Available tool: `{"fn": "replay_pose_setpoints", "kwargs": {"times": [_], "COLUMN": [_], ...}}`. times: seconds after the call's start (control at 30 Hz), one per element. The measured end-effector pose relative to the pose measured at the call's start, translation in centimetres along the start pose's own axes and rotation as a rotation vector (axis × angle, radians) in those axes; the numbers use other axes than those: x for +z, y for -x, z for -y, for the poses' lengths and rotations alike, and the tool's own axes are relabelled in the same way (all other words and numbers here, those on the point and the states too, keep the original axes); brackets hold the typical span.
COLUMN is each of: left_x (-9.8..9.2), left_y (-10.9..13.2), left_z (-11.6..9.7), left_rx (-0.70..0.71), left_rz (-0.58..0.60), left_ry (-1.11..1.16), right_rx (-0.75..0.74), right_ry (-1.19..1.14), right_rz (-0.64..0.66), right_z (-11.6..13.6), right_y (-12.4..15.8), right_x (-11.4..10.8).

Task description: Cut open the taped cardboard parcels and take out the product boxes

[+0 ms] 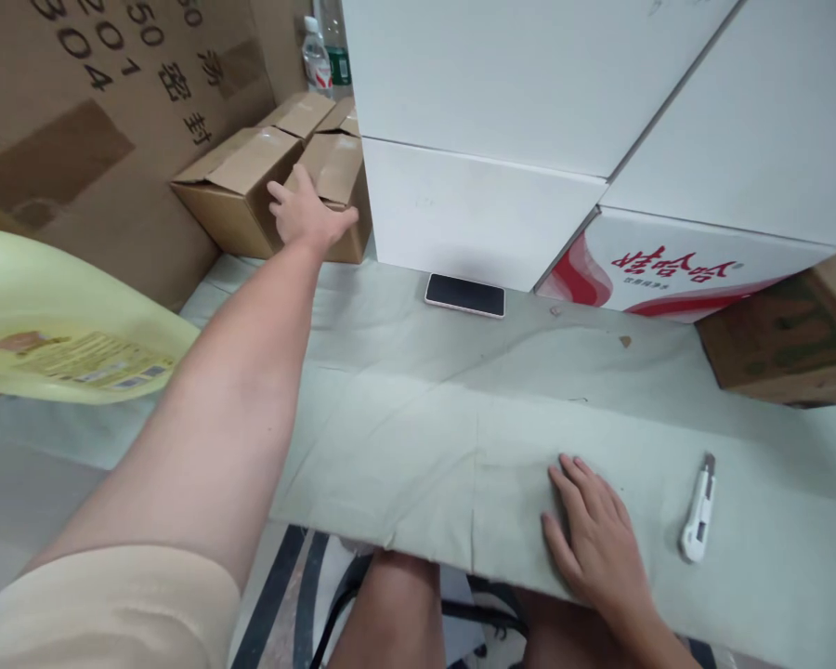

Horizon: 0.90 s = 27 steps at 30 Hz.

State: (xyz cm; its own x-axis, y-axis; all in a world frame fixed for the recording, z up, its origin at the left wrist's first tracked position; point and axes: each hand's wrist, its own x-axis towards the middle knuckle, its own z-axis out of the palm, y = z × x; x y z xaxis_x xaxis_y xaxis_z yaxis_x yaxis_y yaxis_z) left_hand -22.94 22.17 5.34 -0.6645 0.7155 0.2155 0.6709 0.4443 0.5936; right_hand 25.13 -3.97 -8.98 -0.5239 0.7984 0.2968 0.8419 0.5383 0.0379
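Our left hand (306, 216) was stretched out at the back left of the table, over the front of a small brown cardboard box with a taped, flapped top (340, 165). Its fingers were spread wide, with the thumb off to the right near the box's front corner; we could not tell whether the fingertips pressed on the cardboard. That box stood on a pale green tablecloth (404, 418), between a similar brown cardboard box (229, 218) on its left and a stack of plain white cartons (474, 204) on its right. Behind it we had two clear plastic bottles (317, 60), and a large brown carton printed with black characters (146, 139) rose at the left.

Our right hand (595, 539) lay palm down near the table's front edge, holding nothing, its fingers loosely extended and close to one another, the thumb apart. A white utility knife (698, 511) lay just to its right, its tip pointing away from us. A flat phone with a dark screen (465, 295) lay at the foot of the white cartons, and a translucent pale yellow plastic bottle with a printed label (62, 316) was beside our left forearm.
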Motion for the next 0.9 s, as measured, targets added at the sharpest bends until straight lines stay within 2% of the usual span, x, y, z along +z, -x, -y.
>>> {"fn": "replay_pose_setpoints", "kwargs": {"times": [0.17, 0.33, 0.5, 0.63, 0.7, 0.77, 0.83, 0.9], "left_x": [-2.4, -5.9, -9.8, -12.1, -12.2, -11.4, -9.4, -6.6], "left_y": [4.1, 9.4, 16.7, 21.9, 23.8, 25.6, 27.6, 29.9], "left_z": [0.4, 2.5, 6.5, 8.8, 8.7, 7.8, 6.3, 4.6], "left_rx": [-0.032, -0.031, 0.143, 0.391, 0.516, 0.611, 0.653, 0.62], "left_rz": [-0.01, 0.037, 0.116, 0.287, 0.44, 0.574, 0.64, 0.642], "left_ry": [0.011, -0.069, -0.073, 0.019, 0.098, 0.162, 0.237, 0.359], "right_rx": [0.044, 0.09, 0.12, 0.139, 0.153, 0.213, 0.321, 0.432], "right_ry": [-0.021, -0.077, -0.141, -0.18, -0.229, -0.32, -0.432, -0.524], "right_rz": [0.023, 0.042, 0.067, 0.083, 0.075, 0.025, -0.065, -0.156], "right_z": [-0.1, -0.1, 0.0, -0.1, -0.3, -0.8, -1.3, -1.8], "right_y": [0.2, 0.0, -0.2, -0.2, -0.3, -0.4, -0.3, -0.2], "right_x": [0.1, -0.3, -0.8, -1.0, -0.9, -0.6, -0.3, -0.1]}}
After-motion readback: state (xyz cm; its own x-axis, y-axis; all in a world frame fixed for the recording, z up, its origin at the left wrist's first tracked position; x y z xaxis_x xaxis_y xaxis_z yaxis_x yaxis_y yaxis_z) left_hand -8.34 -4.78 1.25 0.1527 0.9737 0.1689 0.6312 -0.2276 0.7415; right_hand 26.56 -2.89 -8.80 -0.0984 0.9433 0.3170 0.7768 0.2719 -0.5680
